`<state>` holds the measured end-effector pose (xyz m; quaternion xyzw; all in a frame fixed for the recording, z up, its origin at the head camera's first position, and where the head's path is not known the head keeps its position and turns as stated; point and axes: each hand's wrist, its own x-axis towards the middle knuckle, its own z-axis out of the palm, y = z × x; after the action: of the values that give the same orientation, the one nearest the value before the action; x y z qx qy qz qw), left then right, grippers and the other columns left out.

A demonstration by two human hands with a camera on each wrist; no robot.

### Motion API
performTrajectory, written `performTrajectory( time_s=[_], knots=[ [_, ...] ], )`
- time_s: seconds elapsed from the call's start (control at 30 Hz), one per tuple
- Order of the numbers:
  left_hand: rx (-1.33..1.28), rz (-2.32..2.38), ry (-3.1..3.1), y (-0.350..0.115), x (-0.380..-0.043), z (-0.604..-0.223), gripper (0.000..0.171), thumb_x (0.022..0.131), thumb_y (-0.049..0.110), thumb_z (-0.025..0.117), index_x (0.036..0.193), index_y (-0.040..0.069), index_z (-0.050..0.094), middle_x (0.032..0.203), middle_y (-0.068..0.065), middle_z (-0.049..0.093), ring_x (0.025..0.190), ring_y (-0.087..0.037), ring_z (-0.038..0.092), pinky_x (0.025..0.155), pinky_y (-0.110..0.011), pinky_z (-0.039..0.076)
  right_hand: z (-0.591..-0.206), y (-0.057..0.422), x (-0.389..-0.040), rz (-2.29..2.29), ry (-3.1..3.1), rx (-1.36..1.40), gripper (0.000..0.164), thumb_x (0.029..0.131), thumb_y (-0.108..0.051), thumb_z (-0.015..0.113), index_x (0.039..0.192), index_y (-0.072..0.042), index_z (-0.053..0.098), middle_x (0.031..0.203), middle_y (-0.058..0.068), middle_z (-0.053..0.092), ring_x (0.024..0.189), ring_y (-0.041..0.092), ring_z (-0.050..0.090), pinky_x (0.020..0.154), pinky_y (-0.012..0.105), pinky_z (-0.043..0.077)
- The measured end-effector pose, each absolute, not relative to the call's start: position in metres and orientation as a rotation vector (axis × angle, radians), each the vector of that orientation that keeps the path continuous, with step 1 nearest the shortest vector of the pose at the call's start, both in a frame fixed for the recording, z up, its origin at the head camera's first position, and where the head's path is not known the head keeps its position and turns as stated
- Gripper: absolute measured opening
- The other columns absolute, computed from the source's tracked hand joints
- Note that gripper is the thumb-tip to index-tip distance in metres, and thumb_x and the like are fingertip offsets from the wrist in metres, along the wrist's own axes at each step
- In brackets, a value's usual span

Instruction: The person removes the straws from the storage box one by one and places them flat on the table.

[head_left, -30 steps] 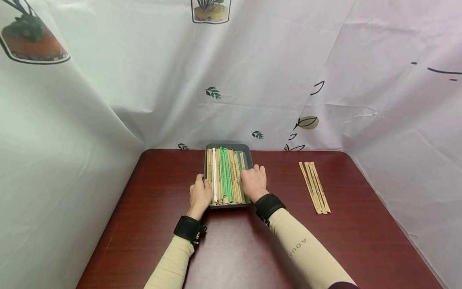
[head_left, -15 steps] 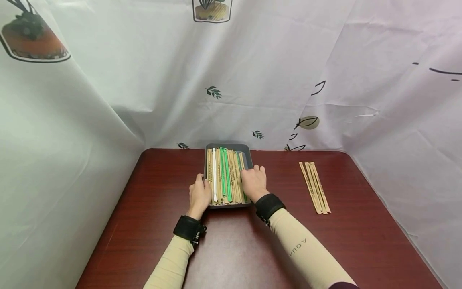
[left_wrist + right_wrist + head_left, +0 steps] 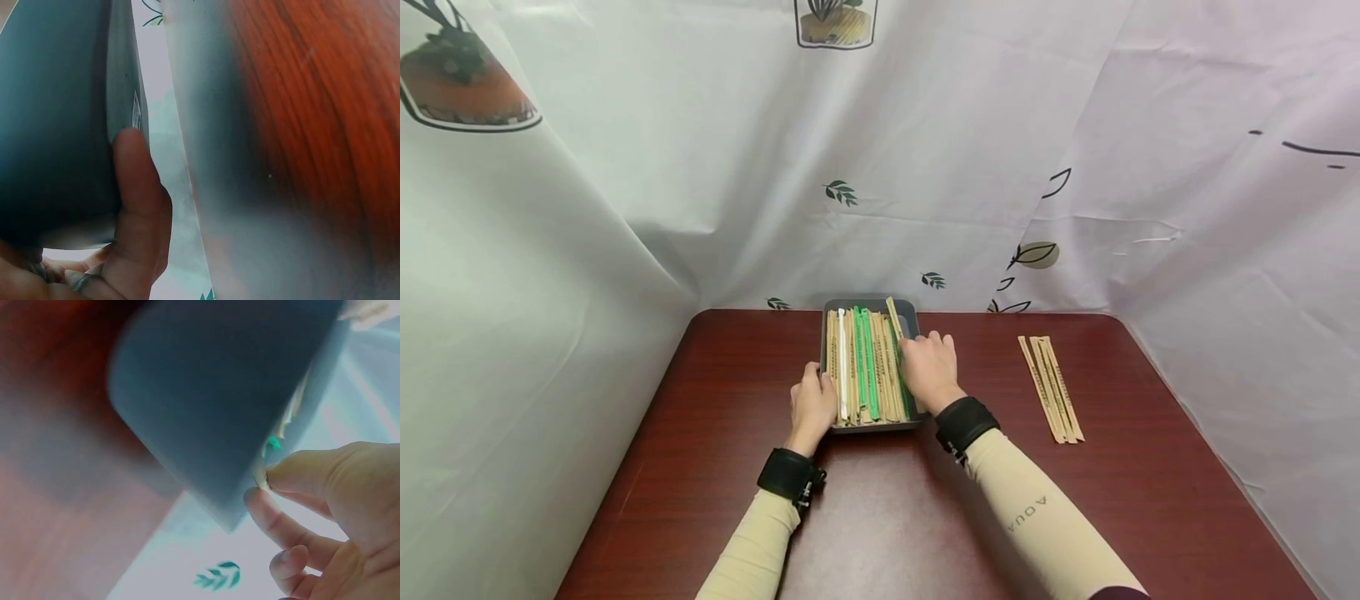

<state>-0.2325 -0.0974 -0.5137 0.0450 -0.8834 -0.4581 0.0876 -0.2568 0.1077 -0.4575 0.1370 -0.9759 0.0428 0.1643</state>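
A dark grey tray (image 3: 909, 317) at the back middle of the table holds a row of wrapped drinking straws, mostly in tan printed paper, several green and one white (image 3: 842, 358). My left hand (image 3: 812, 405) grips the tray's left side; in the left wrist view its finger (image 3: 135, 181) lies along the outer wall. At the tray's right side my right hand (image 3: 931, 371) pinches a tan straw (image 3: 892, 312). That straw leans left, its far end over the tray's back rim. In the right wrist view, thumb and forefinger meet on the straw's end (image 3: 260, 477).
Several tan wrapped straws (image 3: 1054, 390) lie side by side on the right of the red-brown table (image 3: 722, 467). A white printed curtain (image 3: 880, 233) hangs behind the table and along both sides.
My right hand has shifted slightly up and right, and the pinched straw has risen out of the row and tilted. My left hand keeps its hold on the tray.
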Motion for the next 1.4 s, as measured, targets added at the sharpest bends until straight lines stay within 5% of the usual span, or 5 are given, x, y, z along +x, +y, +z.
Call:
performTrajectory(
  time_s=[0.17,0.37,0.83,1.4],
  knots=[
    [0.148,-1.364,-2.632,-0.101,-0.234,-0.514,0.038,0.11,0.018,0.044,0.142,0.001,0.052,0.071,-0.012,0.059,0.057,-0.025,0.052,0.061,-0.039,0.039,-0.437,0.125,-0.266,0.165,-2.724,0.326,0.014,0.098,-0.011,0.066,0.102,-0.014,0.079,0.08,0.007,0.069,0.069,0.028,0.05,0.069,0.041,0.033],
    [0.175,-1.372,-2.63,-0.104,-0.235,-0.512,0.038,0.11,0.02,0.044,0.142,0.003,0.053,0.08,-0.016,0.064,0.067,-0.03,0.058,0.067,-0.045,0.045,-0.428,0.17,-0.273,0.217,-2.729,0.186,0.019,0.093,-0.01,0.073,0.11,-0.015,0.079,0.093,0.009,0.076,0.083,0.037,0.063,0.072,0.048,0.039],
    [0.159,-1.399,-2.619,-0.106,-0.236,-0.513,0.038,0.11,0.02,0.043,0.142,0.002,0.052,0.07,-0.012,0.058,0.056,-0.025,0.051,0.06,-0.039,0.039,-0.474,0.268,-0.256,0.25,-2.846,-0.031,0.016,0.094,-0.005,0.069,0.108,-0.008,0.075,0.089,0.017,0.073,0.085,0.043,0.065,0.075,0.056,0.037],
    [0.172,-1.409,-2.626,-0.104,-0.235,-0.512,0.038,0.11,0.019,0.043,0.143,0.002,0.052,0.074,-0.013,0.059,0.057,-0.024,0.049,0.056,-0.036,0.036,-0.519,0.313,-0.237,0.247,-2.945,-0.197,0.011,0.096,-0.004,0.061,0.096,-0.002,0.071,0.092,0.029,0.067,0.082,0.049,0.059,0.074,0.059,0.037]
  ],
)
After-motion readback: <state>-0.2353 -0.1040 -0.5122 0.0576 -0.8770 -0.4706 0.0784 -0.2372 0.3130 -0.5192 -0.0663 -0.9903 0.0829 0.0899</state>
